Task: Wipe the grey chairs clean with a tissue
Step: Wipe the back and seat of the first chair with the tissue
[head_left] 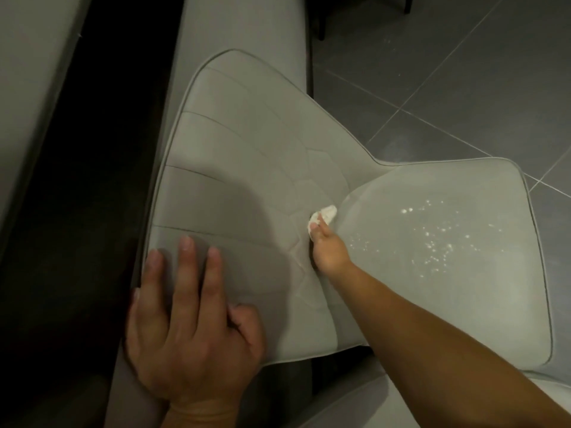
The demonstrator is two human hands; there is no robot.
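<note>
A grey padded chair fills the view from above, its stitched backrest (pixel 234 143) on the left and its seat (pixel 448 304) on the right. White specks (pixel 438 242) lie scattered over the seat. My right hand (pixel 329 250) reaches into the crease between backrest and seat, shut on a small crumpled white tissue (pixel 324 215) pressed against the upholstery. My left hand (pixel 188 316) rests flat over the top edge of the backrest, fingers spread, holding nothing.
A dark gap (pixel 92 196) and a pale surface (pixel 27 88) run along the left. Dark grey floor tiles (pixel 448 72) lie at the upper right. Dark furniture legs (pixel 321 23) stand at the top. Another grey chair's part (pixel 241 23) lies behind.
</note>
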